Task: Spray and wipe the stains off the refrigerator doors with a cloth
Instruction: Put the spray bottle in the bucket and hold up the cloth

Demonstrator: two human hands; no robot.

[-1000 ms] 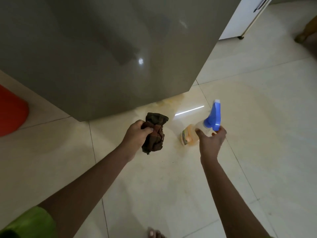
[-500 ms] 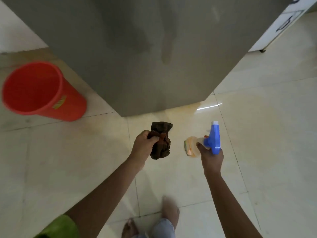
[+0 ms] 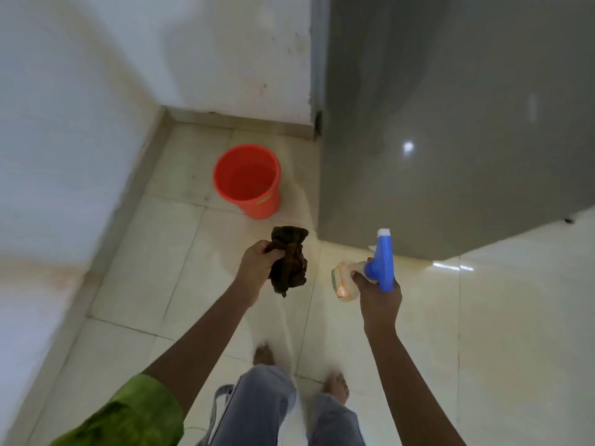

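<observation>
**Bucket and wall corner swing into view beside the fridge**

Since half a second ago the view has turned left: the red bucket point(image 3: 247, 181), which sat at the far left, now stands near the middle, and a white wall point(image 3: 80, 123) fills the left side. The grey refrigerator door point(image 3: 450, 123) has shifted to the upper right, its bottom corner edge just above and between the two hands.

The left hand point(image 3: 257, 268) is clenched around a crumpled dark brown cloth point(image 3: 289, 262), held in the air over the tiled floor point(image 3: 515, 333), clear of the door. The right hand point(image 3: 380, 294) grips a spray bottle point(image 3: 383, 259) by its neck – blue trigger head up, near the door's lower edge but apart from it.

The bucket sits in the strip between wall and fridge side, close to both. Open tile lies to the right, below the door – bare feet point(image 3: 336, 386) stand on it behind the hands
</observation>
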